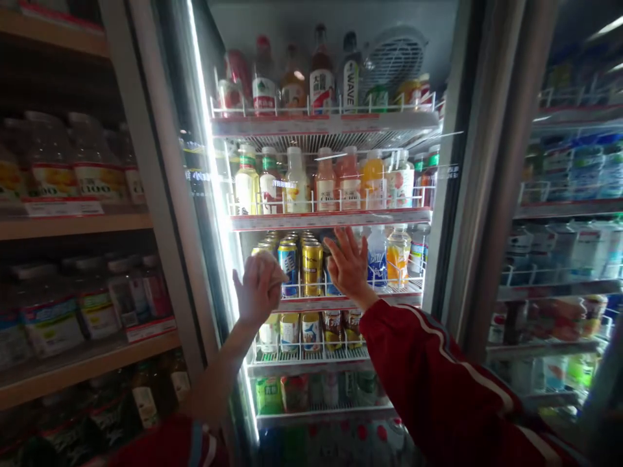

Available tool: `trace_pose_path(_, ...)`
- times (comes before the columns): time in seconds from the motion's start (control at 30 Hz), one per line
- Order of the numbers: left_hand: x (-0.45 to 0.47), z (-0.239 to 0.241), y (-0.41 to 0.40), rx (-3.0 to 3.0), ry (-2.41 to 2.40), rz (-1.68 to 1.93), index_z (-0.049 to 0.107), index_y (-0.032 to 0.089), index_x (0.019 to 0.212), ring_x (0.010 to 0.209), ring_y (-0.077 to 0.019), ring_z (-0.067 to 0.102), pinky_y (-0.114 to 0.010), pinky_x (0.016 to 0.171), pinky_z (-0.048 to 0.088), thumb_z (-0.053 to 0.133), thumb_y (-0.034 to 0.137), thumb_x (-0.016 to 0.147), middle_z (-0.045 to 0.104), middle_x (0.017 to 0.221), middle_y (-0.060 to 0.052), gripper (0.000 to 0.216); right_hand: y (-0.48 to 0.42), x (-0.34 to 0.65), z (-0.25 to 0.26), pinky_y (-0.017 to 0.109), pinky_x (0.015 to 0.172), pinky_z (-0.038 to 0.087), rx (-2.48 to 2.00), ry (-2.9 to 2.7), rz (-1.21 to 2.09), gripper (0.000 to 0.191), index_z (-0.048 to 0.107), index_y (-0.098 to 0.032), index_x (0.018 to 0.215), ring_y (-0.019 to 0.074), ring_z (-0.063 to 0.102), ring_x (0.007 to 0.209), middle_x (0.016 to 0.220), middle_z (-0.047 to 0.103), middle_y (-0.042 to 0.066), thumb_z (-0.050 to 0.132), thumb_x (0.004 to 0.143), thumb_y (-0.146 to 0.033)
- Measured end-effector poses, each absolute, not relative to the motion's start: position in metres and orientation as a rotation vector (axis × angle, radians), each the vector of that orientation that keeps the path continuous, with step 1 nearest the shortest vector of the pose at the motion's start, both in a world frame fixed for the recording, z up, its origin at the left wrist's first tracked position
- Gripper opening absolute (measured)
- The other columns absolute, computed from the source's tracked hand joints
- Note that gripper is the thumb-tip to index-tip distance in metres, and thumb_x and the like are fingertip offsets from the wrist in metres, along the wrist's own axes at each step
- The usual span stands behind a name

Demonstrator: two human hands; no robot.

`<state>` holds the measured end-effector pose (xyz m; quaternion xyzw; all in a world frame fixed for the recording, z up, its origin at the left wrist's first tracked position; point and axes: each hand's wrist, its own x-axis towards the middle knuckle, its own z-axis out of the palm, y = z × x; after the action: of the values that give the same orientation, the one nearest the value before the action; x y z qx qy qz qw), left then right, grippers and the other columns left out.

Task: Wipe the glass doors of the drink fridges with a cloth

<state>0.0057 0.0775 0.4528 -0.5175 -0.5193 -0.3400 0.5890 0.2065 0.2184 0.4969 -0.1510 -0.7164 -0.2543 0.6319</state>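
A pale, crumpled cloth (pixel 270 263) is bunched in my left hand (pixel 253 288), held up in front of the drink cans in the cooler's middle. To the right, my right hand (pixel 348 266) is raised with its fingers spread and nothing in it. Both hands appear to be at the cooler's glass door (pixel 335 146), which carries faint reflections and printed lettering; whether each one touches the glass I cannot tell. Behind the hands are a blue can (pixel 288 266), a gold can (pixel 312 267) and a blue-labelled bottle (pixel 377 258).
Lit wire-fronted shelves (pixel 331 222) inside the cooler hold several rows of bottles and cans. A metal door frame (pixel 494 194) runs along the right, with another stocked cooler beyond it. On the left, wooden shelves (pixel 78 224) carry more bottles.
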Motion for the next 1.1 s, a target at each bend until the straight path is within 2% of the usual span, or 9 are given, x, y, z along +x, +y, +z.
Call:
trace_pose_path(0.2,0.016,0.453,0.086,-1.177,-1.214,-0.839,0.047,0.016,0.132,0.142,-0.0279,0.02,-0.049,0.115,0.008,0.05,0.035,0.088,0.032,0.149,-0.018,0.048,0.218,0.207,0.497,0.049,0.116,0.013,-0.339,-1.637,-0.571,0.037,0.054,-0.024,0.123,0.0193,0.022,0.143,0.143,0.046,0.005,0.04,0.089,-0.024)
trace_pose_path(0.43,0.052,0.441,0.103,-1.413,-1.108,-0.608,0.051,0.022,0.128,0.14,-0.0237,0.025,-0.049,0.116,0.007,0.047,0.032,0.09,0.049,0.138,-0.014,0.04,0.221,0.205,0.496,0.05,0.116,0.013,-0.325,-1.641,-0.531,0.037,0.054,-0.024,0.123,0.02,0.024,0.142,0.143,0.046,0.004,0.042,0.088,-0.022)
trace_pose_path(0.53,0.037,0.456,0.099,-1.356,-1.145,-0.713,0.048,0.024,0.132,0.139,-0.0256,0.028,-0.05,0.116,0.005,0.048,0.034,0.089,0.043,0.143,-0.013,0.045,0.22,0.207,0.496,0.051,0.116,0.013,-0.331,-1.661,-0.531,0.037,0.054,-0.024,0.123,0.0201,0.023,0.142,0.144,0.045,0.004,0.041,0.088,-0.023)
trace_pose_path(0.63,0.028,0.476,0.098,-1.261,-1.189,-0.868,0.043,0.02,0.136,0.14,-0.0282,0.025,-0.051,0.116,0.003,0.048,0.034,0.088,0.033,0.149,-0.014,0.051,0.219,0.208,0.497,0.051,0.115,0.015,-0.328,-1.648,-0.553,0.035,0.055,-0.023,0.121,0.0196,0.023,0.142,0.143,0.046,0.006,0.04,0.089,-0.023)
trace_pose_path(0.73,0.038,0.483,0.105,-1.207,-1.173,-0.876,0.041,0.017,0.137,0.142,-0.0278,0.02,-0.051,0.116,0.005,0.047,0.033,0.089,0.029,0.15,-0.016,0.052,0.218,0.209,0.498,0.05,0.115,0.016,-0.297,-1.608,-0.573,0.034,0.056,-0.022,0.119,0.0194,0.023,0.142,0.14,0.049,0.008,0.039,0.09,-0.023)
trace_pose_path(0.83,0.059,0.474,0.114,-1.3,-1.103,-0.739,0.044,0.017,0.134,0.142,-0.0251,0.018,-0.05,0.115,0.006,0.047,0.033,0.09,0.036,0.147,-0.016,0.048,0.219,0.208,0.498,0.049,0.115,0.016,-0.279,-1.59,-0.566,0.033,0.056,-0.021,0.118,0.0192,0.025,0.142,0.138,0.051,0.008,0.039,0.09,-0.023)
trace_pose_path(0.97,0.071,0.468,0.12,-1.441,-1.049,-0.594,0.046,0.019,0.131,0.14,-0.023,0.026,-0.049,0.116,0.004,0.045,0.034,0.091,0.049,0.138,-0.014,0.043,0.22,0.207,0.497,0.049,0.115,0.016,-0.28,-1.602,-0.528,0.034,0.057,-0.02,0.119,0.0194,0.027,0.141,0.139,0.051,0.007,0.039,0.09,-0.024)
trace_pose_path(1.1,0.055,0.495,0.117,-1.328,-1.145,-0.718,0.037,0.016,0.139,0.14,-0.0255,0.026,-0.049,0.115,0.003,0.042,0.044,0.091,0.043,0.142,-0.017,0.055,0.22,0.208,0.497,0.049,0.116,0.016,-0.3,-1.637,-0.515,0.036,0.055,-0.022,0.121,0.019,0.026,0.141,0.14,0.049,0.005,0.037,0.09,-0.025)
